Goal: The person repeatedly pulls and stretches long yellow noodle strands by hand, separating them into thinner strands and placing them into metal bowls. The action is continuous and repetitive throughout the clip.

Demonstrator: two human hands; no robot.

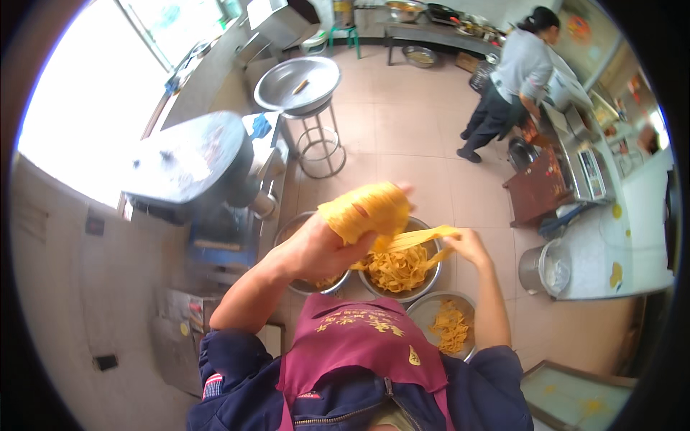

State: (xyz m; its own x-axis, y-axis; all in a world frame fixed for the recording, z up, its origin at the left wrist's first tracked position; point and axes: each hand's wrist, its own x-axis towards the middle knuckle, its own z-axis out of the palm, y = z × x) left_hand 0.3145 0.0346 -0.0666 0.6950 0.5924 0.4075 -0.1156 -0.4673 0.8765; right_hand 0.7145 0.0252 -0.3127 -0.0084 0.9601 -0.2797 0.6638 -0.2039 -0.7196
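Looks like a food-prep kitchen, probably commercial. Tiled floor (pixel 406 129), steel basin (pixel 277 82) on a stand (pixel 320 147), bowls (pixel 422 314) of yellow strips (pixel 395 269) by us, scale (pixel 593 174), dark pan (pixel 443 13) on the back table (pixel 411 31). Apron (pixel 352 330) on one person, co-worker (pixel 525 65) across the room.

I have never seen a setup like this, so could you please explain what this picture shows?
No robot is used here: a wide-lens camera, worn on the head of someone in a dark red apron, looks down and makes straight edges bend. Their bare left hand has wide yellow strips draped over it, and their bare right hand holds a length stretched out sideways. Below are three metal bowls; the middle and lower-right ones show more yellow strips, while the left one is partly hidden. Farther off, a co-worker leans forward.
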